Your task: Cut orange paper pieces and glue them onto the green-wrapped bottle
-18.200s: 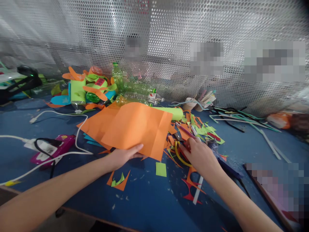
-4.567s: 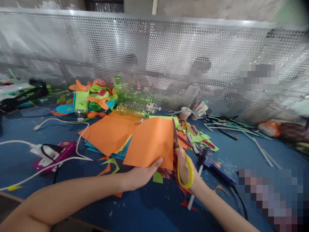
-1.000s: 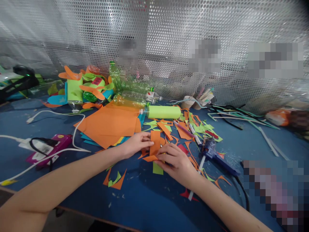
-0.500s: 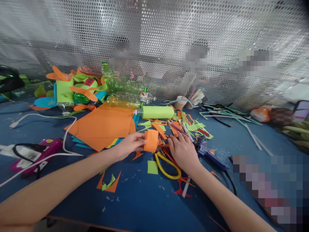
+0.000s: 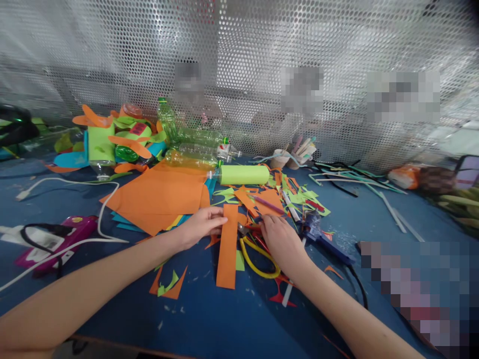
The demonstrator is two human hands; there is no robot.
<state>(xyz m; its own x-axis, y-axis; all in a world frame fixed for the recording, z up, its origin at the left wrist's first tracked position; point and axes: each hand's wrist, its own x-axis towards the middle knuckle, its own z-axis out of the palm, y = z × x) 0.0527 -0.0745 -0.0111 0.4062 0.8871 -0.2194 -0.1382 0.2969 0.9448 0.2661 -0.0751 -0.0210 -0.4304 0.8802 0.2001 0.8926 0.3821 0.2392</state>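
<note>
My left hand (image 5: pixel 205 225) pinches the upper part of a long orange paper strip (image 5: pixel 227 254), which hangs straight toward me over the blue table. My right hand (image 5: pixel 280 237) rests among the paper scraps with its fingers drawn together. A small dark blue thing (image 5: pixel 258 218) shows at its fingertips, too covered to name. Scissors with yellow handles (image 5: pixel 264 271) lie between the two hands, and a small green paper square (image 5: pixel 240 261) is partly behind the strip. Just beyond my right hand lies a purple pencil (image 5: pixel 268 204). A blue glue gun (image 5: pixel 325 239) is to its right.
A bottle wrapped in green paper (image 5: pixel 245 174) lies behind the scraps. Orange sheets (image 5: pixel 160 194) are stacked at left, near clear bottles (image 5: pixel 194 157) and paper-covered bottles (image 5: pixel 101 142). A magenta power strip (image 5: pixel 75 234) with a white cable sits at far left; cups of sticks (image 5: pixel 280 158) stand behind.
The orange strip, curled in my left hand before, now hangs out long and flat. My right hand's fingers have drawn in, and the purple pencil and scraps near them have shifted.
</note>
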